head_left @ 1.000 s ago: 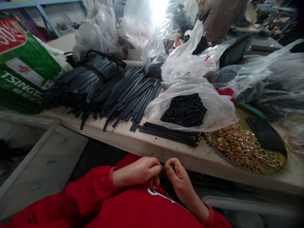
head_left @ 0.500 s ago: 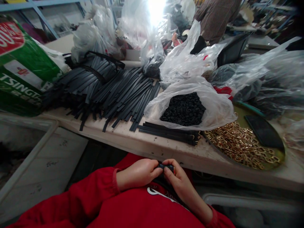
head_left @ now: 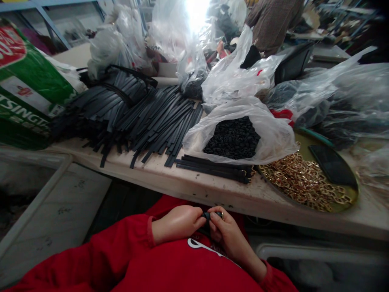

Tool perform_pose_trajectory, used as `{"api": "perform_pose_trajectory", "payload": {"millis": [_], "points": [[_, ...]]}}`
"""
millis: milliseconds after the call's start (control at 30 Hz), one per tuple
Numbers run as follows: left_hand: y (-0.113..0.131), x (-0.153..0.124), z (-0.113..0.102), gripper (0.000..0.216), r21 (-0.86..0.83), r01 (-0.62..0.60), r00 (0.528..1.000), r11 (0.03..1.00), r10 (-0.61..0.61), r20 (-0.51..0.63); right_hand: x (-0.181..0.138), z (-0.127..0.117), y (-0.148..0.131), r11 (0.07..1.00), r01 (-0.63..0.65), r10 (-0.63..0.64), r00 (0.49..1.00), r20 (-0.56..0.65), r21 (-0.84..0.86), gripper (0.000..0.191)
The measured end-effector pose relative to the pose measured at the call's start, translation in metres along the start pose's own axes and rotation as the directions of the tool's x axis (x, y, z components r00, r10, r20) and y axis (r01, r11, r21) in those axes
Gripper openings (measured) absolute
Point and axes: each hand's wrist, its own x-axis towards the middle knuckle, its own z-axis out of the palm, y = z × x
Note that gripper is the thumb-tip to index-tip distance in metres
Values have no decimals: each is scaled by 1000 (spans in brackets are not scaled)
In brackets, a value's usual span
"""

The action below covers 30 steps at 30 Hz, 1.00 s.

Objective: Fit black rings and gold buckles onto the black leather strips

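In front of my red top, my two hands meet over a black strap [head_left: 207, 215]. My left hand [head_left: 181, 222] pinches it from one side. On the other side, my right hand [head_left: 227, 230] grips it with thumb and fingers, and a bit of gold buckle [head_left: 222, 215] shows at its fingertips. Most of the strap is hidden by the hands. Just beyond, on the table [head_left: 158, 175], lie several black straps with gold buckle ends [head_left: 212, 168]. An open white plastic bag [head_left: 275, 140] behind them holds many small black loops [head_left: 232, 138].
Gold buckles [head_left: 306, 182] fill a round yellowish tray [head_left: 349, 198] at right, with a dark phone-like slab [head_left: 332, 166] in it. Piled black straps [head_left: 158, 121] lie at left beside a green bag [head_left: 27, 97]. A person [head_left: 270, 24] stands behind stuffed plastic bags.
My fingers have shifted on the strap, and the right-hand fingers are curled more beneath it. The view has moved slightly, so the table's things sit a little further left.
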Motion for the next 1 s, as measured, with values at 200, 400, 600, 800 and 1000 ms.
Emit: {"api": "perform_pose_trajectory", "payload": {"millis": [200, 400, 600, 800, 1000], "points": [[3, -1, -6, 32, -554, 183, 963, 812, -34, 267, -3, 2, -4, 994, -8, 3, 999, 44, 109, 26], [-2, 5, 8, 29, -519, 150, 973, 841, -32, 229, -2, -2, 5, 999, 39, -39, 999, -22, 16, 27], [-9, 1, 6, 28, -246, -19, 990, 969, 53, 131, -6, -8, 5, 947, 104, -118, 993, -29, -303, 30], [-4, 0, 8, 29, -56, -75, 988, 996, 82, 132, -9, -9, 2, 752, 224, -279, 960, 7, -620, 19], [-12, 8, 21, 31, 117, -52, 993, 992, 38, 113, -10, -11, -1, 457, 270, -348, 931, 109, -848, 17]]}}
